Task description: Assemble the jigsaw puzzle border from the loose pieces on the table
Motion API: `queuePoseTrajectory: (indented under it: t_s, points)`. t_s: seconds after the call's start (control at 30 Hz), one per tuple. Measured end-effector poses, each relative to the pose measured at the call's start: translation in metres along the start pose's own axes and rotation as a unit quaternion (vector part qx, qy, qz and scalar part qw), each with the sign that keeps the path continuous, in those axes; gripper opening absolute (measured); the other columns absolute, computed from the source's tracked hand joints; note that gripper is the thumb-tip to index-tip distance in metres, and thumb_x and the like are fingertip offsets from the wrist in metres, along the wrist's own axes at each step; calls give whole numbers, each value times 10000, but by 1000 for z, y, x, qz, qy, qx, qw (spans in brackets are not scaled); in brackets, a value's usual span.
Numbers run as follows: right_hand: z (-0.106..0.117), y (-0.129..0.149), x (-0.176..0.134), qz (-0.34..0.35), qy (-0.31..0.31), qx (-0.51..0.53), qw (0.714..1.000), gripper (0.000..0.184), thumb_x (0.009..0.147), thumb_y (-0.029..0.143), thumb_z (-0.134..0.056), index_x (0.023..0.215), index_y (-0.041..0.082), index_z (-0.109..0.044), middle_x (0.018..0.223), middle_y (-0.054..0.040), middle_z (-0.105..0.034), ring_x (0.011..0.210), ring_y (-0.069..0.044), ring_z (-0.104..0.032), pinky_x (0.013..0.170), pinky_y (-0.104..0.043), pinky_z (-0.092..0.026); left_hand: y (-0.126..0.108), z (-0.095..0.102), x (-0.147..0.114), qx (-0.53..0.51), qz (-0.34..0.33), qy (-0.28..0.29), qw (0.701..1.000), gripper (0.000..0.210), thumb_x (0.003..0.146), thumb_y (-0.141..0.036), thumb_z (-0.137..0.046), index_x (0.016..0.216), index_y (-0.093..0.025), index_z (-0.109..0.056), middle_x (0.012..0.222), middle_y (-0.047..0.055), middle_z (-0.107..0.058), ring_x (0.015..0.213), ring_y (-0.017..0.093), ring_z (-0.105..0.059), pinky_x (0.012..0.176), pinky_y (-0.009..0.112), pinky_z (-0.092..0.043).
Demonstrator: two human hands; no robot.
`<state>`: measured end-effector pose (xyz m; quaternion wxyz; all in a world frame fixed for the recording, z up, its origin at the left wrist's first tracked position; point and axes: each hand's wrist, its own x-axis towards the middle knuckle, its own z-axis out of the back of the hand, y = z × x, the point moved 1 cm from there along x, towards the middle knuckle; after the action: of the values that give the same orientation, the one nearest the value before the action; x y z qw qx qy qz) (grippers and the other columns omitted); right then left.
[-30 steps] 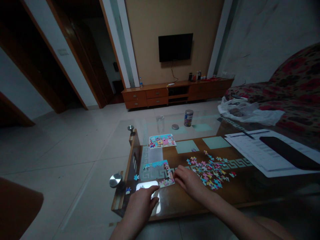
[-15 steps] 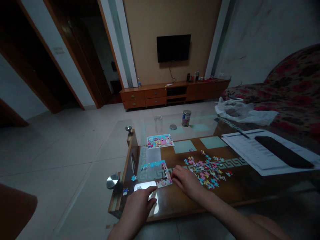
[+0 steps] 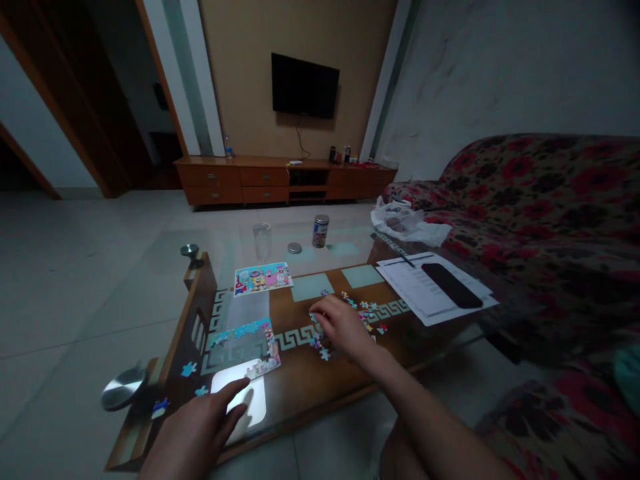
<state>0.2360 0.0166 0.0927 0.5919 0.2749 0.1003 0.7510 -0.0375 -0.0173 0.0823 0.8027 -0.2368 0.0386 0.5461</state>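
Right hand point(image 3: 345, 327): over the pile point(image 3: 325, 354), fingers curled, tips close together; cannot tell whether a piece is held. Left hand point(image 3: 200, 427): thumb and forefinger apart, gap empty, index tip at the near edge of the part-built puzzle point(image 3: 273, 347). Loose pieces point(image 3: 189, 369) left of puzzle. Beyond it, picture card point(image 3: 263, 278); farther, cup point(image 3: 262, 241), lid point(image 3: 295, 248), tin point(image 3: 321, 232). Papers point(image 3: 425, 293) right of pile.

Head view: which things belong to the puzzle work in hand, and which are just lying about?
Part of the work:
partly built puzzle
loose pieces, some hidden by the right hand
picture card, probably the guide

Apparently just lying about:
papers
flat black object
white plastic bag
clear glass
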Motion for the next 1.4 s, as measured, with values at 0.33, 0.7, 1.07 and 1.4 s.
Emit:
queuePoseTrajectory:
  t_s: [0.33,0.7,1.07,1.4]
  points:
    - [62,-59,-29,-159,101,-111,976,109,798,137,-574,804,176,-676,848,-46,-646,792,-169,-595,697,-249,-392,-68,-41,17,-29,-166,1,986,418,847,-163,-413,1189,-285,-621,1005,54,-740,893,221,-703,746,290,-539]
    - [90,-118,-52,-301,40,-204,931,168,818,158,-541,903,192,-682,914,-60,-683,859,-202,-620,714,-279,-395,-104,-95,66,41,-341,-232,910,600,658,-44,-535,1218,-257,-567,1288,112,-601,1102,316,-611,810,434,-574]
    - [54,-117,-30,-218,83,-171,957,233,814,160,-599,1030,186,-682,986,-90,-612,920,-210,-599,800,-288,-424,-129,-90,68,104,-307,-85,942,616,612,-124,-771,1203,-214,-620,1331,190,-531,1167,432,-536,847,588,-531]
    - [29,-80,-16,-147,95,-144,974,219,875,123,-537,1008,193,-696,948,-87,-601,918,-208,-582,800,-291,-425,-126,-108,65,62,-277,-118,951,594,640,-210,-801,1203,-230,-614,1355,181,-521,1215,423,-501,898,608,-495]
